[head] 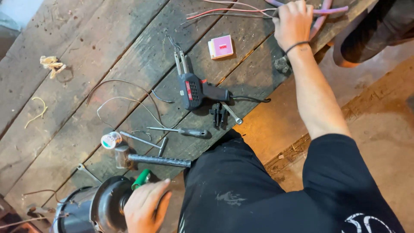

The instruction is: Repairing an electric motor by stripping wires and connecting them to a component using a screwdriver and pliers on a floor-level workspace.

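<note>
At the lower left, a round dark motor-like housing (92, 209) sits at the edge of the wooden plank table (86, 47), its bottom cut off by the frame so its kind is hard to tell. The left hand (146, 207) lies against its face with the fingers curled together, and a green-handled tool (141, 178) pokes out just above the knuckles; whether the fingers actually pinch that handle is hidden by the hand itself.

Just above lie a hammer (151, 160) with a dark knurled handle, a small spool of solder (111, 140), a thin metal rod tool (144, 141) and a grey-handled screwdriver (181, 131). Thin loose wires (125, 101) loop across the planks beside them.

Near the middle rests a black soldering gun (196, 89) with a red side panel, its 2 prongs pointing up the table and its cord trailing right. A black plug piece (218, 115) touches its grip. Further up lies a small pink and white box (221, 46).

At the upper right, the right hand (293, 21) is closed, knuckles up, over a bundle of red, grey and pink cables (228, 11) at the table's far edge. A black band circles the wrist. What the fingertips grip is concealed under the hand. Pink plier-like handles (327, 11) stick out beyond it, partly cut off.
</note>
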